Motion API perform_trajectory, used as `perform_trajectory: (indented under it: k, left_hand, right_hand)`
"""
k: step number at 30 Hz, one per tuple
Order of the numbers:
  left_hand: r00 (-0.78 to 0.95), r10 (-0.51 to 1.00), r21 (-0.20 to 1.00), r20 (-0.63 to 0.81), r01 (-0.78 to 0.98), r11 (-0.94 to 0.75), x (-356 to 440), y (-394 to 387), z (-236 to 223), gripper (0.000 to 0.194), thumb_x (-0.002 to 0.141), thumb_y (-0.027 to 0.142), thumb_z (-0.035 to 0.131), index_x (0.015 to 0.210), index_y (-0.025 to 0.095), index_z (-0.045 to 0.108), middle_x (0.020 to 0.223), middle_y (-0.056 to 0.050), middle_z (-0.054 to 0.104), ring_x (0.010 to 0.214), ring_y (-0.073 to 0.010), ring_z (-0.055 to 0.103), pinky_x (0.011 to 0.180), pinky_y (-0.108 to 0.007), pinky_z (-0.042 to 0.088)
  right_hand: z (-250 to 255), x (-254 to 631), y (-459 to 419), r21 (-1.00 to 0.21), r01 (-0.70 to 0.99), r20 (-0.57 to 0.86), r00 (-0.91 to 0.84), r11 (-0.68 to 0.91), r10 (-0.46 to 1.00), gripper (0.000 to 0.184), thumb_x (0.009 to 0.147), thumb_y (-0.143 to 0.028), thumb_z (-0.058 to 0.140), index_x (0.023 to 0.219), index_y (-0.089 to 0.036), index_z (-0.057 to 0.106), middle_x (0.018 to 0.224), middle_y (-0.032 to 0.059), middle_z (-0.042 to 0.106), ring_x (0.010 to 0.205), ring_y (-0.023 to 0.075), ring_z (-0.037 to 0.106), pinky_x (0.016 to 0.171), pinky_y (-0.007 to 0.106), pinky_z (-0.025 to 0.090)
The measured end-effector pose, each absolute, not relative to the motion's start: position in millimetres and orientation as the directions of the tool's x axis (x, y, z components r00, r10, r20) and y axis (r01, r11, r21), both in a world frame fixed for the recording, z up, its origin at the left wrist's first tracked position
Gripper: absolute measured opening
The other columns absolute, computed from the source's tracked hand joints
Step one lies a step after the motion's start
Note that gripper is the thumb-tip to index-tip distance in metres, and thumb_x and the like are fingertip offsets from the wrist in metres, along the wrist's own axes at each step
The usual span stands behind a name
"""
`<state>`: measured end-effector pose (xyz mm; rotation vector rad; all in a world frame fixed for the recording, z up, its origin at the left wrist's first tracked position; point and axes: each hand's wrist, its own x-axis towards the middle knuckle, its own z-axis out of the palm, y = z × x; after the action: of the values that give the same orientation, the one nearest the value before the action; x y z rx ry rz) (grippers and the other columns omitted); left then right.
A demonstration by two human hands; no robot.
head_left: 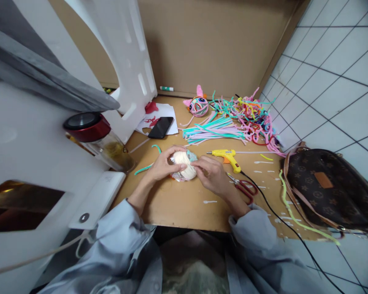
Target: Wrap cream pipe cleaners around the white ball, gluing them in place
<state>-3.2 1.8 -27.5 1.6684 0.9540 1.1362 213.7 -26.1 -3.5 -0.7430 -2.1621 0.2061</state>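
A round ball (184, 168) wrapped in cream and teal strips sits low over the middle of the table. My left hand (164, 163) curls around its left side, thumb pressed on the cream front. At its right edge my right hand (211, 170) is closed in a pinch; what the fingertips grip, if anything, is too small to make out. Just right of that hand lies a yellow hot glue gun (227, 156), nozzle pointing left. Scissors (243, 187) with dark red handles rest beside the right wrist. A teal pipe cleaner (144, 169) lies left of the ball.
Behind are a bundle of pipe cleaners (214, 130), a tangled heap (248, 108), a finished-looking pink-eared ball (198, 106) and a phone (161, 127). A glass bottle (110, 149) stands left, a brown handbag (331, 188) right. The glue gun's black cord (272, 208) crosses the right side.
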Motion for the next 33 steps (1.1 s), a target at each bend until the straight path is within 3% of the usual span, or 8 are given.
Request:
perform_trajectory:
  k: [14,33]
  left_hand:
    - [0.291,0.923,0.943,0.253,0.138,-0.302,-2.9,1.9,-26.7,0.059,0.064,0.049,0.083,0.111,0.019,0.066,0.129,-0.012,0.065,0.119,-0.0307,0.06,0.103,-0.041,0.046]
    - [0.28,0.916,0.933,0.287,0.137,-0.334,-4.5,1.5,-29.3,0.056,0.065,0.049,0.083,0.11,0.019,0.068,0.13,-0.013,0.065,0.127,-0.0321,0.057,0.111,-0.045,0.041]
  right_hand:
    - [-4.8,214.2,-26.2,-0.43,0.43,0.623,-0.496,0.794,0.605,0.019,0.089,-0.009,0.051,0.096,-0.019,0.066,0.08,0.0029,0.065,0.071,0.0148,0.059,0.066,0.026,0.044]
    - [-5.6,213.5,-25.5,-0.396,0.43,0.651,-0.491,0.811,0.578,0.018,0.09,-0.009,0.051,0.095,-0.017,0.066,0.079,0.0031,0.066,0.069,0.014,0.059,0.064,0.025,0.044]
